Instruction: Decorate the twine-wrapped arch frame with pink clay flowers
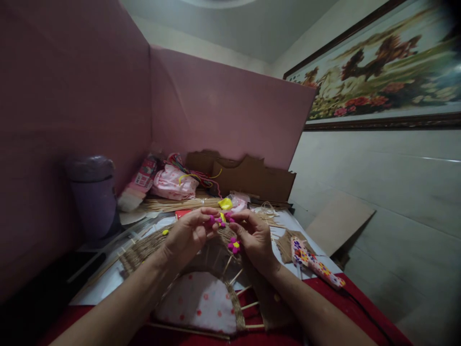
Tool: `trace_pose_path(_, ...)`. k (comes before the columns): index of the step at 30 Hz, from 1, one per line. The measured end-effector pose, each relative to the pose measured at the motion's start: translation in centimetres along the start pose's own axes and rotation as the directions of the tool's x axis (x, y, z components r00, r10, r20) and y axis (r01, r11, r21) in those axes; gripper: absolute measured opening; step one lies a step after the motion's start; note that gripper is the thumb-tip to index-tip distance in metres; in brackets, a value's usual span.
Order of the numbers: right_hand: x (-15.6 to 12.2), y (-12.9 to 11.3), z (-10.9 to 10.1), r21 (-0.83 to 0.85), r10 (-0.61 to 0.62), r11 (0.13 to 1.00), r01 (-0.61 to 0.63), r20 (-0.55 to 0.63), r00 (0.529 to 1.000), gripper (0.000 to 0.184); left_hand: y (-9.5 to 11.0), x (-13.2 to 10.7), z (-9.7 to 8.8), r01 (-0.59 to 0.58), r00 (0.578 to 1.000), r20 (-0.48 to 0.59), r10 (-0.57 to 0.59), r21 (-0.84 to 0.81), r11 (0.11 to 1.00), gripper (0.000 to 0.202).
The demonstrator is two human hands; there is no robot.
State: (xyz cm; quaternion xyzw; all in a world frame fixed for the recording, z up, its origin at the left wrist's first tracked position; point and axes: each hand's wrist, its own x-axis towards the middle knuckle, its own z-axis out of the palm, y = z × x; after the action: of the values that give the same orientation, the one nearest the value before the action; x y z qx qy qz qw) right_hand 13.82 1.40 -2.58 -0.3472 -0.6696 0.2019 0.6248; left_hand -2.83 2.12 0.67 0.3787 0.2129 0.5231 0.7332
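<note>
Both hands meet above a fan-shaped piece of brown twine woven over thin sticks (140, 254). Between the fingertips is a small magenta flower with a yellow centre (222, 219), soft and clay-like in look. My left hand (190, 233) pinches its left side, and my right hand (255, 240) grips the right side with thumb and finger. A second magenta flower (234, 245) rests on the weave just below. A yellow dot (165, 232) sits on the twine at the left. White cloth with red dots (198, 300) fills the fan's lower middle.
A flower-patterned glue gun (317, 264) with a black cord lies at the right. Behind the hands are a yellow lump (225, 203), a bundle of sticks (173, 203), pink dotted cloth (175, 182) and torn cardboard (248, 178). A purple bin (94, 202) stands left.
</note>
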Motion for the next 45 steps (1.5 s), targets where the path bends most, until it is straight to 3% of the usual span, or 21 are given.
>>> trace_pose_path(3,0.0,0.0,0.0,-0.008,-0.056,0.998,0.056,-0.002,0.998,0.008,-0.5,-0.2,0.3,-0.04,0.998,0.044,0.035,0.129,0.991,0.004)
trace_pose_path(8,0.1,-0.6,-0.1,-0.001,-0.16,0.987,0.16,0.044,0.986,0.007,-1.5,-0.3,0.2,0.008,0.995,0.091,-0.038,0.308,0.951,0.025)
trace_pose_path(13,0.1,-0.8,-0.1,0.015,-0.144,0.99,0.144,0.096,0.985,0.023,-1.4,-0.3,0.0,0.041,0.994,0.09,-0.066,0.252,0.967,0.024)
trace_pose_path(20,0.0,-0.7,-0.2,0.033,-0.171,0.985,0.169,0.083,0.982,0.011,-1.4,-0.3,0.1,0.075,0.987,0.119,-0.106,0.238,0.968,0.024)
trace_pose_path(27,0.1,-0.9,-0.3,0.024,-0.156,0.988,0.155,0.074,0.985,0.023,-1.4,-0.2,-0.3,0.036,0.992,0.105,-0.067,0.268,0.963,0.024)
trace_pose_path(35,-0.2,-1.0,-0.1,-0.002,-0.146,0.989,0.146,0.074,0.987,0.005,-1.6,0.1,-0.2,-0.007,0.993,0.114,-0.036,0.362,0.932,0.033)
trace_pose_path(39,0.4,-0.6,-0.7,-0.09,-0.109,0.99,0.109,-0.002,0.994,0.006,-0.5,0.3,-0.4,-0.098,0.995,0.044,0.088,0.385,0.918,0.025)
trace_pose_path(45,2.3,0.4,-2.1,-0.337,-0.069,0.939,0.063,-0.004,0.998,0.015,0.7,0.9,-0.7,-0.089,0.981,-0.104,0.165,0.518,0.851,0.029)
